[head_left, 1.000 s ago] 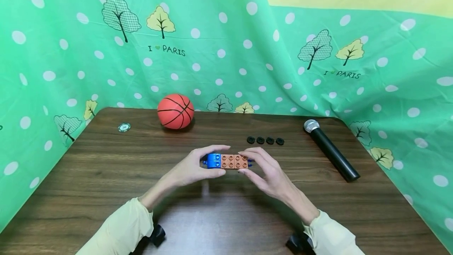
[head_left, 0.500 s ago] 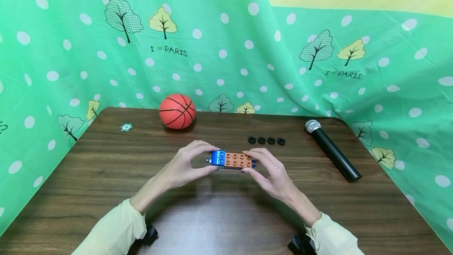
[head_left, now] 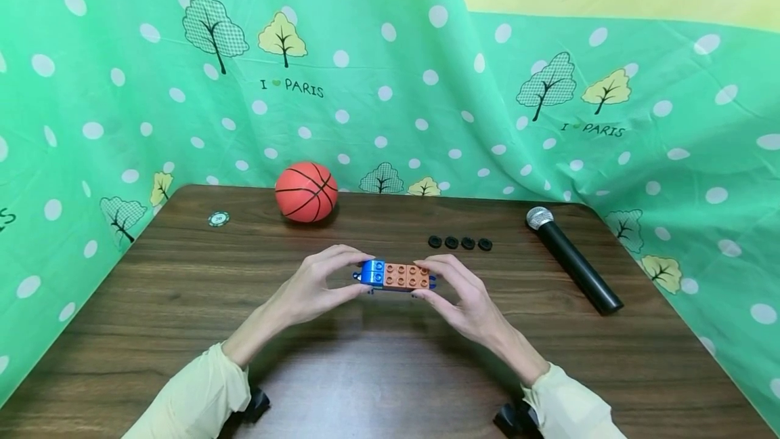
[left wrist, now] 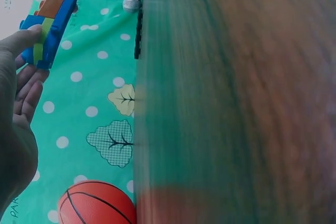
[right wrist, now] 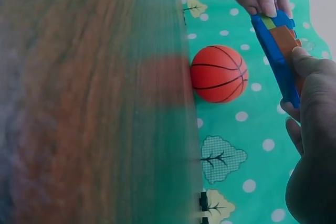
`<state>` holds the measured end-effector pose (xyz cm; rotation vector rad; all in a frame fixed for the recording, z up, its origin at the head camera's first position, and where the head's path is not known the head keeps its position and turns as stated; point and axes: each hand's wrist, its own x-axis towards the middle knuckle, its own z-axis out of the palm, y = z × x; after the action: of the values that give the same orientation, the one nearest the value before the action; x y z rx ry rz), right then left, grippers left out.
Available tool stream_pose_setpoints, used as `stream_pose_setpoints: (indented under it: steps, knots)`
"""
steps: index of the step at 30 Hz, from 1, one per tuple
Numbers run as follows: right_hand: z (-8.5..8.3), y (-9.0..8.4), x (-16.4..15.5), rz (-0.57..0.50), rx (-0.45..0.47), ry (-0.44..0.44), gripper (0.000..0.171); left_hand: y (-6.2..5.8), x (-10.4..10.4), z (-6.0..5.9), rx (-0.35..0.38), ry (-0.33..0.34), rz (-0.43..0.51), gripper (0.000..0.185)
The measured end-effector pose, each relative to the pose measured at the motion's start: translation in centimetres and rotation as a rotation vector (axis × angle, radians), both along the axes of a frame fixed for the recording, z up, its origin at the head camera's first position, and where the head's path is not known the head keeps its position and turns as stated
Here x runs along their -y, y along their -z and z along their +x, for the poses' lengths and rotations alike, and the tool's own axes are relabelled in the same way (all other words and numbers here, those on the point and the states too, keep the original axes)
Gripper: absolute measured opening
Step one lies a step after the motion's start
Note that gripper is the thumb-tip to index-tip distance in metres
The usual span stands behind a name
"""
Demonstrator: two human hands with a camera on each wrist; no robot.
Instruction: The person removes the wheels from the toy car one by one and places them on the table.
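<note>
Fingers (head_left: 359, 257) of both hands pinch the brick stack (head_left: 396, 276) (blue bit left, orange right): left hand (head_left: 317, 284) on the blue end, right hand (head_left: 466, 293) on the orange end, held just above the surface (head_left: 183, 290), basketball (head_left: 306, 192) behind.

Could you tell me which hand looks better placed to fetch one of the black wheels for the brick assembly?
Probably the right hand: the row of black wheels lies just beyond its fingers, on its side of the table. The left hand pinches the blue end of the brick assembly and could hold it alone.
</note>
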<state>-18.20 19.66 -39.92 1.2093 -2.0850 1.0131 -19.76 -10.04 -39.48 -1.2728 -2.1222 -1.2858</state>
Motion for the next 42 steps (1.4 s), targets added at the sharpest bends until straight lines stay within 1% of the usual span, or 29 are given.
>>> stream_pose_setpoints:
  steps: [7,10,14,20,27,32,35,42]
  knots:
    - [-0.9,0.4,0.2,0.039,0.049,0.041,0.045,0.3,0.3,-0.9,0.019,-0.041,-0.046,0.042]
    - [-1.5,0.7,0.3,0.056,0.063,0.052,0.043,0.4,0.4,-1.3,0.035,-0.068,-0.071,0.042]
    - [-2.2,1.2,0.6,0.083,0.070,0.068,0.039,0.7,0.7,-1.8,0.053,-0.107,-0.121,0.040]
    - [-3.0,1.6,1.3,0.111,0.110,0.098,0.044,1.0,1.0,-2.8,0.057,-0.138,-0.190,0.041]
    - [-4.2,2.2,1.9,0.150,0.143,0.142,0.040,1.5,1.1,-4.0,0.077,-0.190,-0.263,0.039]
    - [-5.0,2.7,2.2,0.165,0.164,0.163,0.040,2.0,1.1,-4.9,0.115,-0.208,-0.287,0.039]
    - [-5.3,2.8,2.3,0.174,0.192,0.173,0.040,2.1,1.1,-5.3,0.145,-0.221,-0.300,0.039]
    - [-5.9,3.1,2.5,0.184,0.249,0.191,0.040,2.4,1.0,-5.8,0.208,-0.231,-0.316,0.041]
